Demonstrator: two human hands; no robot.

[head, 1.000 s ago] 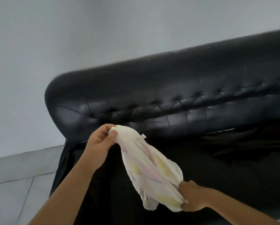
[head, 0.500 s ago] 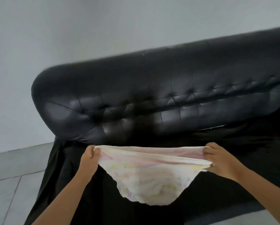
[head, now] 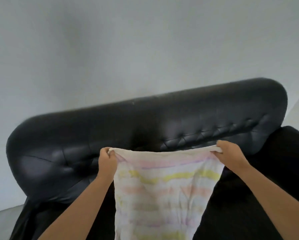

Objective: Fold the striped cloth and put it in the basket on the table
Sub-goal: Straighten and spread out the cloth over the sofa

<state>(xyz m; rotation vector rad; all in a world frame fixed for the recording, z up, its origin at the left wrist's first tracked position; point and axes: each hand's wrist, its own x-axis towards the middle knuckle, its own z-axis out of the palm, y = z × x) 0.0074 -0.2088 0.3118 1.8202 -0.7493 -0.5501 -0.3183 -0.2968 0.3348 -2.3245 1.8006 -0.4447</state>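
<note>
The striped cloth (head: 162,191) is white with pale pink, yellow and purple bands. It hangs spread out in front of me, its top edge pulled level between both hands, and its lower end runs out of the frame. My left hand (head: 108,161) pinches the top left corner. My right hand (head: 229,155) pinches the top right corner. Neither the basket nor the table is in view.
A black tufted leather sofa (head: 145,129) fills the middle of the view, directly behind the cloth. A plain grey wall (head: 128,49) rises behind it. A strip of grey floor (head: 1,220) shows at the lower left.
The cloth went from a bunched bundle to a sheet stretched between both hands and hanging open. My hands moved apart and up to the same height. The view shifted left along the sofa.
</note>
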